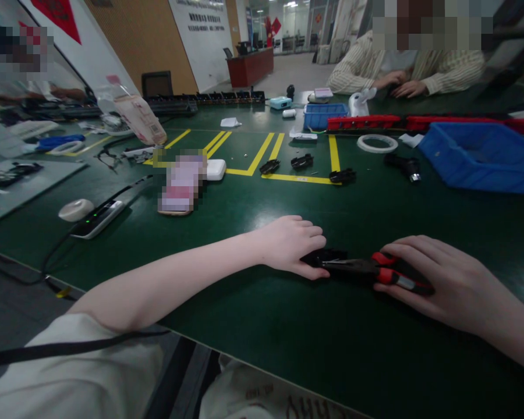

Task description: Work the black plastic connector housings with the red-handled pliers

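Note:
My left hand (294,247) is closed round a small black part (327,255), which lies low over the green table. The fingers cover much of this part, so its full shape is hidden. My right hand (441,282) grips a pair of pliers (384,270) with red and black handles. The long narrow jaws of the pliers point left and meet the black part beside my left thumb. A thin metallic piece shows at the jaw tips, too small to make out. Similar black parts (302,161) lie further back, by the yellow tape lines.
A phone (182,183) stands propped against a white case (216,169). Left of it lie a white device with green lights (98,220) and a cable. Blue bins (480,157), a tape roll (377,144) and a bottle (140,118) stand further back. A person (402,64) sits opposite.

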Demonstrator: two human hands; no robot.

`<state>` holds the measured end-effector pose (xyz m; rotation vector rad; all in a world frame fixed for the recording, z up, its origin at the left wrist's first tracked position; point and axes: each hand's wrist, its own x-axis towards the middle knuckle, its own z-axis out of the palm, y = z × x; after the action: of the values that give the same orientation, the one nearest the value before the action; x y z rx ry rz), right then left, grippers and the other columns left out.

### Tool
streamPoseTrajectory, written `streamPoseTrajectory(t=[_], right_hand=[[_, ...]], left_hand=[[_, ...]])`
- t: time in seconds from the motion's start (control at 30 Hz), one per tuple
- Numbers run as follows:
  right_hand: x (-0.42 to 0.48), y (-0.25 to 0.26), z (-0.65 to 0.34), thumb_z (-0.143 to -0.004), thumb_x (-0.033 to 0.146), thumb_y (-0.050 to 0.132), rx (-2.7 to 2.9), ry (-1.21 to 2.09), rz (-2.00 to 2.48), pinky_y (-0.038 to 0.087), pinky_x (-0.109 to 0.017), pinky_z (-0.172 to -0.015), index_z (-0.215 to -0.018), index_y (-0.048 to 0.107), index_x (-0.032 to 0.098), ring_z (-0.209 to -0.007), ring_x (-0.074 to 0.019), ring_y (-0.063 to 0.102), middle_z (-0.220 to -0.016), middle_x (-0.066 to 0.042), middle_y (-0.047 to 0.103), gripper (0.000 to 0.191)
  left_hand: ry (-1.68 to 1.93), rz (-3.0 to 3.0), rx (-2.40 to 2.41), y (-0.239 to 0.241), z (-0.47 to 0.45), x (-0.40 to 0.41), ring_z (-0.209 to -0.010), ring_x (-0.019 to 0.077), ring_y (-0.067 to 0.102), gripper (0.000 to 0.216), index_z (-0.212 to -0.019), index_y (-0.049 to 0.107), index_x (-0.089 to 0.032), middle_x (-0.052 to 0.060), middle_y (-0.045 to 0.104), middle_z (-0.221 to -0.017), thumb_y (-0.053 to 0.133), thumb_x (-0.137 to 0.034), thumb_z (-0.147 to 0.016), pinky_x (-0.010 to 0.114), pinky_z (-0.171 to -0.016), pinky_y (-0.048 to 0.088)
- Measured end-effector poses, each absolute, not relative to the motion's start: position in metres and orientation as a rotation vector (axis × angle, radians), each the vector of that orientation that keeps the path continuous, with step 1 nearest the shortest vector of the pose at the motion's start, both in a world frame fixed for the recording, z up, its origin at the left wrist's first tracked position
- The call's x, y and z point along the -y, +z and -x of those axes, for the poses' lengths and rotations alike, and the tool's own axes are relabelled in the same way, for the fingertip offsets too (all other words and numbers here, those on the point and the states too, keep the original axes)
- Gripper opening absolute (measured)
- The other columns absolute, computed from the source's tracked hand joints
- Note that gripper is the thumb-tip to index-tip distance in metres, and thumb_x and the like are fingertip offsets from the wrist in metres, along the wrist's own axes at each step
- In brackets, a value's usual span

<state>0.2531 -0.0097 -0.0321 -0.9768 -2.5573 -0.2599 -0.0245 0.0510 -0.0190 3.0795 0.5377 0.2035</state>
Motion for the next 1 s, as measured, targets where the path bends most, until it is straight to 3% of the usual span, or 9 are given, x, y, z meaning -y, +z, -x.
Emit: streamPoseTrajectory(t=[0.23,0.77,1.0], right_hand=[[0.0030,-0.0338,-0.2562,-0.086,0.047,0.053,2.542,-0.372,0.873,0.056,-0.039,-0.059,-0.104,0.054,0.016,-0.075,-0.0247,0.063,-0.090,-0.013,0.062,0.036],[0.0050,-0.0317,-0.2510,-0.086,0.046,0.054,2.524,-0.435,0.850,0.055,-0.037,-0.057,-0.102,0.056,0.014,-0.073,-0.0235,0.062,-0.087,-0.013,0.063,0.036],[0.0066,-0.0294,-0.2540,-0.084,0.043,0.058,2.536,-0.442,0.883,0.053,-0.038,-0.061,-0.104,0.056,0.017,-0.076,-0.0237,0.061,-0.090,-0.012,0.063,0.034]], left_hand=[[0.195,-3.055,-0.542,-0.0192,0.0259,-0.0514,-0.070,0.0170,0.057,0.044,-0.083,0.060,-0.015,0.003,0.062,-0.080,0.053,-0.058,-0.086,0.028,-0.063,0.037],[0.230,-3.052,-0.510,-0.0199,0.0258,-0.0531,-0.068,0.0161,0.056,0.043,-0.083,0.061,-0.014,0.003,0.061,-0.078,0.054,-0.056,-0.085,0.027,-0.061,0.036],[0.270,-3.093,-0.562,-0.0188,0.0274,-0.0504,-0.063,0.0151,0.053,0.053,-0.077,0.060,-0.016,0.001,0.060,-0.073,0.051,-0.068,-0.081,0.028,-0.057,0.031]])
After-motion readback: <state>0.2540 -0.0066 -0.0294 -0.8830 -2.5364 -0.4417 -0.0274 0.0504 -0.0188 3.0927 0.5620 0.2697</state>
